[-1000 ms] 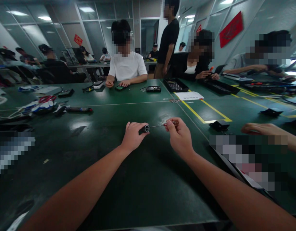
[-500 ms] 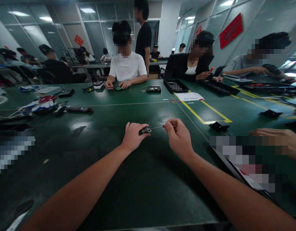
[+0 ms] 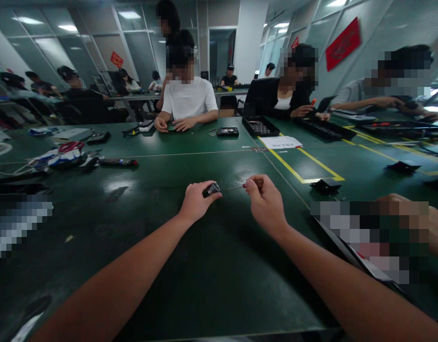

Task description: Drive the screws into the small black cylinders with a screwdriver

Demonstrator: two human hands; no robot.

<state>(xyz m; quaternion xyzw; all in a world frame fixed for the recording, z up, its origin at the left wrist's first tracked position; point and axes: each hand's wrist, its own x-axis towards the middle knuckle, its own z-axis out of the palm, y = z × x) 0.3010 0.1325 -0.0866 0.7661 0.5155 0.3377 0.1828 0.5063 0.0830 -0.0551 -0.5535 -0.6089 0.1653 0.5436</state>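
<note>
So the left hand [image 3: 196, 203] has its grip closed around a small dark cylinder [image 3: 211, 189], kind of a stubby barrel shape. The end facing the other hand is a shiny silver ring and the rest of the body looks black. It's held just above the green counter [image 3: 151, 228], roughly in the middle of the view, with the thumb and fingers wrapped around the back half, so only the front end pokes out.

The right hand [image 3: 266, 205] is pinching a thin screwdriver [image 3: 245, 185] between thumb and fingertips. The handle looks reddish brown and mostly hidden by the fingers, and a skinny metal shaft runs leftward from it toward the silver end of the cylinder. The tip sits just beside that end, but I can't tell if it's actually touching, it's too small to make out.

Both forearms stretch out over the counter, hands near each other with only the shaft between them.

Other stuff around: a small black part [image 3: 325, 185] sits to the right near a yellow tape line [image 3: 288, 165]. Farther back there's a white sheet of paper [image 3: 280, 142] and a black tray [image 3: 260, 126]. Over on the left is a tangle of cables [image 3: 62, 156] and a dark pen-like tool [image 3: 117, 162]. Another person's hand [image 3: 430, 223] rests at the right edge, and several people sit on the far side.
</note>
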